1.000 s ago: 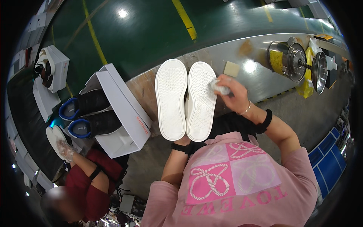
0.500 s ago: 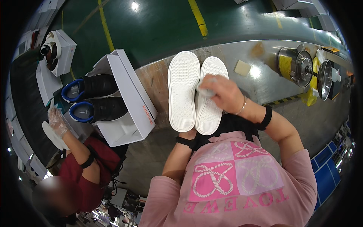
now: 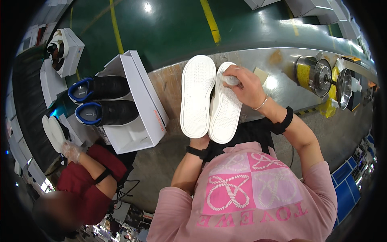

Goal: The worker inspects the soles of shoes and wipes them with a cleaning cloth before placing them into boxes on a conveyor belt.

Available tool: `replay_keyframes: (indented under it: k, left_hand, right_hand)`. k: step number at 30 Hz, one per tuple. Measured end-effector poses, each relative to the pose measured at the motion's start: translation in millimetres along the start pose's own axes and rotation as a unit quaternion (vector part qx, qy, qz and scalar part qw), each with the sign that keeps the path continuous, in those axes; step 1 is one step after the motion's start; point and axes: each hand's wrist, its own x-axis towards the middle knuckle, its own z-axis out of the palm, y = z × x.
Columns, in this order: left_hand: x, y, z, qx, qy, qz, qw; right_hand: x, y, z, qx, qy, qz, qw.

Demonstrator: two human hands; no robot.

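Two white shoes, the left one (image 3: 197,97) and the right one (image 3: 225,115), are side by side with their soles facing up. My left hand (image 3: 200,142) reaches under their near ends and supports them, its fingers hidden beneath. Over the far part of the right sole, my right hand (image 3: 246,86) is closed around a whitish wad (image 3: 231,80) that rests on the sole. Whether the wad is cloth or something else is too small to tell. Just beyond that hand, a pale square block (image 3: 261,74) is on the metal table (image 3: 288,60), partly covered by the hand.
At left stands an open white shoebox (image 3: 150,109) with black shoes (image 3: 115,86) lined in blue. A co-worker's gloved hand (image 3: 71,151) touches white-soled shoes (image 3: 54,131) nearby. Farther left is another shoebox (image 3: 72,52). A metal can (image 3: 308,74) and yellow bag (image 3: 328,108) are on the right.
My right hand with the wad has moved toward the far end of the right sole. That shoe has tilted slightly. The co-worker's gloved hand has moved nearer, toward their body.
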Motion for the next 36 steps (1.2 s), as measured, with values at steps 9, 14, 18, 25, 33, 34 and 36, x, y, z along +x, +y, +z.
replay_keyframes:
  k: [9, 14, 18, 25, 33, 34, 36]
  left_hand:
    - [-19.9, 0.1, 15.5, 0.05, -0.05, 0.009, 0.997]
    - [-9.7, -6.7, 17.2, 0.016, -0.042, -0.032, 0.998]
    - [-10.1, -1.8, 14.8, -0.011, -0.038, -0.059, 0.998]
    - [-36.3, 16.3, 1.3, -0.058, -0.017, -0.106, 0.993]
    - [-20.0, 12.7, 4.2, -0.095, -0.01, -0.122, 0.988]
    - [-18.8, 10.4, 3.6, -0.093, -0.01, -0.12, 0.988]
    - [-16.0, 12.9, 3.0, -0.091, -0.012, -0.116, 0.989]
  right_hand:
    - [-14.4, -28.9, 13.6, 0.049, -0.145, -0.062, 0.986]
    - [-1.5, 10.0, 4.5, 0.075, -0.027, 0.138, 0.987]
    - [-23.0, -15.6, 8.7, 0.077, -0.058, 0.008, 0.995]
    - [-15.3, -2.9, -0.4, 0.106, -0.054, 0.114, 0.986]
    - [33.0, 26.5, 5.8, 0.006, -0.05, 0.201, 0.978]
    - [34.3, 23.5, 9.7, -0.014, -0.035, 0.124, 0.992]
    - [32.0, -4.8, 22.3, 0.02, -0.08, 0.036, 0.996]
